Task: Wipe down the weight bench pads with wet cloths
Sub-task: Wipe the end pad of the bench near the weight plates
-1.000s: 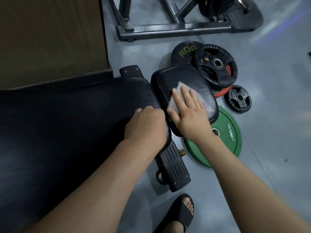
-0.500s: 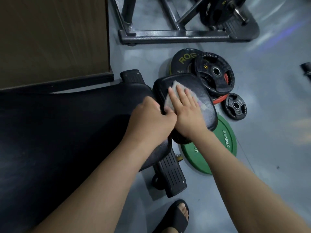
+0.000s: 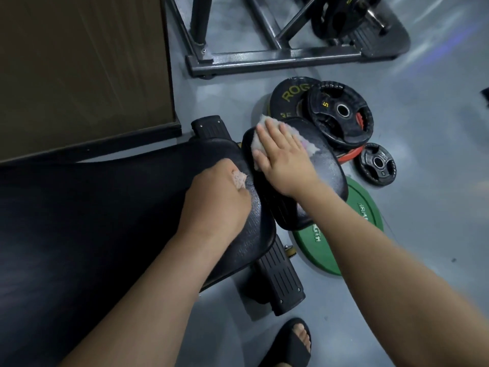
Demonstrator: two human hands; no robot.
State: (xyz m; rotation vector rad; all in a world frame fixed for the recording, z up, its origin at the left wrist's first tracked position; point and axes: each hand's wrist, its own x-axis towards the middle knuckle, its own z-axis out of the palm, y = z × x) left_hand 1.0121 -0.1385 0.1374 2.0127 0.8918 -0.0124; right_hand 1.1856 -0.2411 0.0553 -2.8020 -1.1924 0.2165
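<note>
The long black bench pad (image 3: pixel 111 207) fills the left and centre of the head view. A smaller black seat pad (image 3: pixel 328 176) sits just beyond its end. My right hand (image 3: pixel 285 160) lies flat with straight fingers on a whitish wet cloth (image 3: pixel 308 145), pressing it onto the far left part of the seat pad. My left hand (image 3: pixel 217 200) is curled into a fist at the end of the long pad, gripping a second pinkish cloth (image 3: pixel 54 178) that pokes out near the thumb.
Several weight plates lie on the grey floor past the seat pad: a black one (image 3: pixel 341 115), a small black one (image 3: pixel 378 164) and a green one (image 3: pixel 352 226). A steel rack base (image 3: pixel 275 59) stands farther off. A brown panel (image 3: pixel 79 70) stands left. My sandalled foot (image 3: pixel 291 345) is below.
My right hand slid the cloth toward the far left edge of the seat pad. My left hand drew back along the long pad, and its cloth now shows.
</note>
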